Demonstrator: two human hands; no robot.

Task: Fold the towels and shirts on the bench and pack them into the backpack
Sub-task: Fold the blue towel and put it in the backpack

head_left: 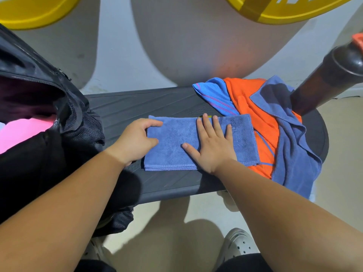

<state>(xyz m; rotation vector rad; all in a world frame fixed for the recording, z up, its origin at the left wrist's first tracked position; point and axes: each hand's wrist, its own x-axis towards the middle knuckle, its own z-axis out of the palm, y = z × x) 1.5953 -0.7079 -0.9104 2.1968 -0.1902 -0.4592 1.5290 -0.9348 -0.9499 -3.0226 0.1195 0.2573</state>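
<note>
A folded blue towel (172, 142) lies flat in the middle of the dark bench (125, 107). My right hand (212, 142) presses on it with straight, spread fingers. My left hand (135, 140) pinches the towel's left edge between thumb and fingers. To the right lies a heap: an orange shirt (245, 99), a bright blue shirt (214, 93) and a second, unfolded blue towel (294, 146) draped over the bench end. The black backpack (49, 107) stands open at the left, with pink cloth (23, 132) inside.
A dark brown post (330, 79) leans in over the heap at the right. Yellow round shapes (33, 10) hang above at the top. Pale floor and my light shoes (238, 246) are below the bench's near edge.
</note>
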